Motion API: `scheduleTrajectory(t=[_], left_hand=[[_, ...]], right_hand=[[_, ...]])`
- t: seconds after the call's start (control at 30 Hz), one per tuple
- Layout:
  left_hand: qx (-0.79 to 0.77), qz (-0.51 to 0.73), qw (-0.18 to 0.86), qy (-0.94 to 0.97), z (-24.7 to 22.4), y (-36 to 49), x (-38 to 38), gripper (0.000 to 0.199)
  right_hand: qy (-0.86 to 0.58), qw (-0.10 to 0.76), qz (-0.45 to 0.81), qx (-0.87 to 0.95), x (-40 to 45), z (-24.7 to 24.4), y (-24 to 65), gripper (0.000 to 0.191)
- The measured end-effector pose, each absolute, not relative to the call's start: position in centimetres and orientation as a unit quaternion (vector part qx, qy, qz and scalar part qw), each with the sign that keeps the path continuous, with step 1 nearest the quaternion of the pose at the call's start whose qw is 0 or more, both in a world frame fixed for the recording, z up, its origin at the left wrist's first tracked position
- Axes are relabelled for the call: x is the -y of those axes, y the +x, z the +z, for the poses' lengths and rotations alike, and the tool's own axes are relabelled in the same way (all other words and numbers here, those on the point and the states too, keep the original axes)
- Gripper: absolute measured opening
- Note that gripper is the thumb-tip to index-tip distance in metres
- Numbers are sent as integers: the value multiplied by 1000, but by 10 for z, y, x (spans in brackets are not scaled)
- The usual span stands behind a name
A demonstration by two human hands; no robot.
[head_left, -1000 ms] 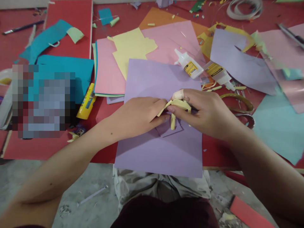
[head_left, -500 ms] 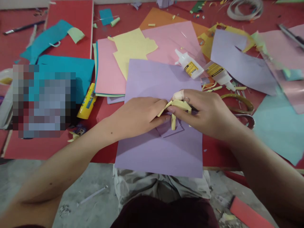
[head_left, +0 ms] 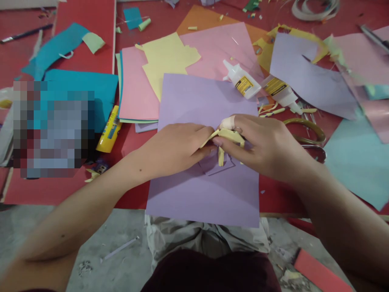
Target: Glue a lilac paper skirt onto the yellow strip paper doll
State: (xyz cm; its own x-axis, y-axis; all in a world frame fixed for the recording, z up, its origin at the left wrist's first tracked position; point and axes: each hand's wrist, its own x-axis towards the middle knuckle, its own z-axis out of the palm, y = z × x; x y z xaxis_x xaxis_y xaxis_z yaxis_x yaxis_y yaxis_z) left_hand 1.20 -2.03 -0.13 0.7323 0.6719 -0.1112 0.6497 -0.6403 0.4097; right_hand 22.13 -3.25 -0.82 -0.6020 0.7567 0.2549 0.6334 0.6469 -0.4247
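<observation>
Between my hands is a small yellow paper piece (head_left: 229,135) with thin legs hanging down. My left hand (head_left: 190,142) pinches its left end with thumb and fingers. Its right part is gripped by my right hand (head_left: 258,142), which has a whitish wrap on one finger. Below the yellow piece, a small purple paper piece (head_left: 212,167) rests on a large purple sheet (head_left: 200,198). My fingers hide part of both small pieces.
Two glue bottles (head_left: 244,83) (head_left: 281,91) lie beyond my right hand, with scissors (head_left: 306,132) beside it. A yellow glue stick (head_left: 108,129), pink sheets (head_left: 139,91) and a blurred-out object (head_left: 57,134) are to the left. A light blue sheet (head_left: 358,162) lies right.
The view has shifted slightly, so the items on the table appear a little further left and up. Both hands keep their hold on the yellow paper piece, with hardly any movement.
</observation>
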Motion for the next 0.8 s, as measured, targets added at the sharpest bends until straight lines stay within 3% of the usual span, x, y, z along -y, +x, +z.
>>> scheduleTrajectory(t=[0.8], left_hand=[[-354,34,173,918,-2,13,23,19]], right_hand=[[-386,207,113,892,32,-9,223,17]])
